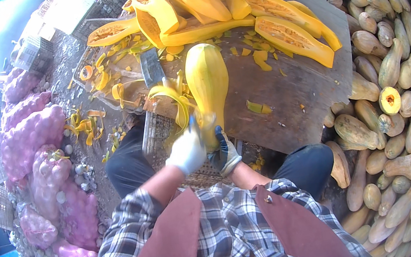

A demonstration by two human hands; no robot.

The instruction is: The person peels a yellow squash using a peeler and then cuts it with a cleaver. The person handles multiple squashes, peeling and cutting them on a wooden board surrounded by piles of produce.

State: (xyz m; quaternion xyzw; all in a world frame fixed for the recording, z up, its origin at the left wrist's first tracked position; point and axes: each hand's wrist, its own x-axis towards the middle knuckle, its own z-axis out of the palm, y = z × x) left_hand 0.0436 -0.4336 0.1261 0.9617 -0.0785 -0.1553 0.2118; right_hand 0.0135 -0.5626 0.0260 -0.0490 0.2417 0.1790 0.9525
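A long squash (207, 77), peeled to yellow with faint green streaks, points away from me over the near edge of a wooden board (264, 100). My right hand (227, 155), in a white and dark-blue glove, grips its narrow near end. My left hand (187, 152), in a white glove and blurred by motion, is closed around a tool with a blue part (191, 123). It looks like a peeler, but the blur hides its shape. Strips of yellow-green peel (179, 106) hang beside the squash, just beyond my left hand.
Halved, peeled squashes (196, 3) are heaped at the board's far side. A broad dark blade (152, 69) lies left of the squash among peel scraps (103, 74). Unpeeled squashes (408, 167) are piled to the right. Pink mesh sacks (33, 139) and plastic crates (33, 54) stand left.
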